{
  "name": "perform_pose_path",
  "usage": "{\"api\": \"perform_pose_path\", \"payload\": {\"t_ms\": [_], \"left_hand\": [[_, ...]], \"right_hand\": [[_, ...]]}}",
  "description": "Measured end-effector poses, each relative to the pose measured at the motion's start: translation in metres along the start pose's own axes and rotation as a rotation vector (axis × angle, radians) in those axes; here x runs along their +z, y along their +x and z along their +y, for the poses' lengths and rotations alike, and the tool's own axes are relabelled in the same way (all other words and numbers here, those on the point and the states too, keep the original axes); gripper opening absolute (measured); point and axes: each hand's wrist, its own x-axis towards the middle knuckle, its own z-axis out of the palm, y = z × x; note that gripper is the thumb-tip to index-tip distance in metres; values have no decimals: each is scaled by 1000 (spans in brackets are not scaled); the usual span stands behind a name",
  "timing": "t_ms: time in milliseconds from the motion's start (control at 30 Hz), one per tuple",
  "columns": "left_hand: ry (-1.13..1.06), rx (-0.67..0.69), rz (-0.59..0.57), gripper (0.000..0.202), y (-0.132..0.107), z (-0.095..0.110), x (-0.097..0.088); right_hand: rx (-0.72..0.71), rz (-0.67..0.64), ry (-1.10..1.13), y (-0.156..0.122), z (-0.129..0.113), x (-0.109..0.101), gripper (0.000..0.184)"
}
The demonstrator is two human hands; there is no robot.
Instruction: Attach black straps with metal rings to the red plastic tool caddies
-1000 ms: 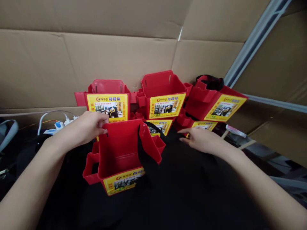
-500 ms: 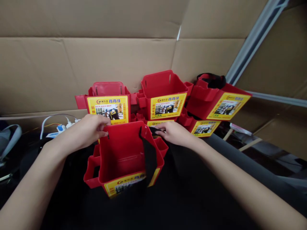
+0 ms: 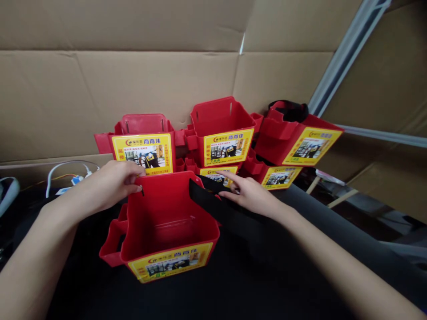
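A red plastic bin (image 3: 167, 222) with a yellow label stands in front of me on a black cloth surface. My left hand (image 3: 113, 182) pinches the bin's far left rim, fingers closed on it. A black strap (image 3: 227, 211) runs from the bin's far right rim out to the right. My right hand (image 3: 248, 193) grips this strap just beside the bin, index finger stretched toward the stacked bins.
Several more red bins (image 3: 222, 131) with yellow labels are stacked behind, against a cardboard wall (image 3: 133, 80); one at the right (image 3: 300, 133) carries a black strap. A white power strip with cables (image 3: 68, 178) lies at the left. A metal rail (image 3: 340, 58) slants at the right.
My right hand came from the cloth at the right to the strap and pulled it out of the bin to the right. The bin now sits more level and nearer.
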Motion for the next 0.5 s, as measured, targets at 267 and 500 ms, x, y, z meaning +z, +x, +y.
{"api": "perform_pose_path", "payload": {"t_ms": [267,500], "left_hand": [[43,8,10,15,2,-5,2],[50,51,55,17,5,-12,5]], "right_hand": [[-398,-75,163,55,-49,-3,46],[-237,-177,31,43,-28,7,18]]}}
